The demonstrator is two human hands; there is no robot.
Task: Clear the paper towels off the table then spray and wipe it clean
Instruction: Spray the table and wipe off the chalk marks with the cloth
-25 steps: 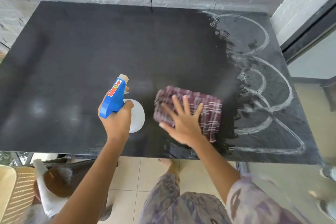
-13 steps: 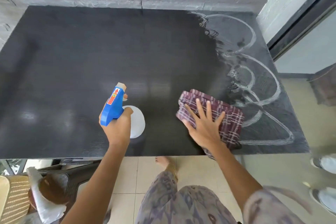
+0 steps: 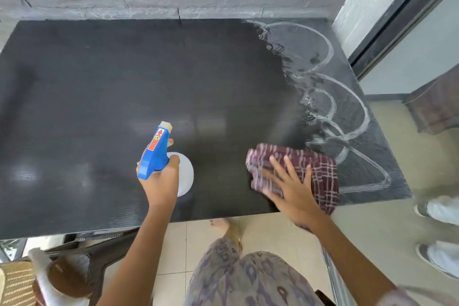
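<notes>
Left grip is wrapping round the neck of the spray bottle, one finger sitting by the trigger, nozzle pointing away twd the back wall; can't tell if the bottle's base is resting on the desk or hovering just above it. Right grip is lying spread flat, fingers splayed, pressing down on the folded plaid cloth. Cloth is sitting at the front-right of the desk, its near corner looking to be hanging just over the front edge. No paper towels showing on the desk, so that part is looking done.

White streaks are looping down the right strip of the desk, from the back corner to the front, w/ the cloth's far edge touching the lowest ones. The rest of the top is looking dark and even.

Risks, as I'm judging them:
- Cloth is riding close to the edge; a sweep twd the body w/ a flat palm and no pinch could be dragging it off onto the floor tiles.
- Flat pressure may be just smearing the residue into new arcs instead of lifting it, esp. if the cloth is getting soaked.
- Finger by the trigger while attention is on the wiping: a stray squeeze would be wetting the part looking clean.
- Back-right corner is far to reach, so it's likely getting skipped.
- Drips off the edge are landing near a bare foot: slip hazard.
</notes>
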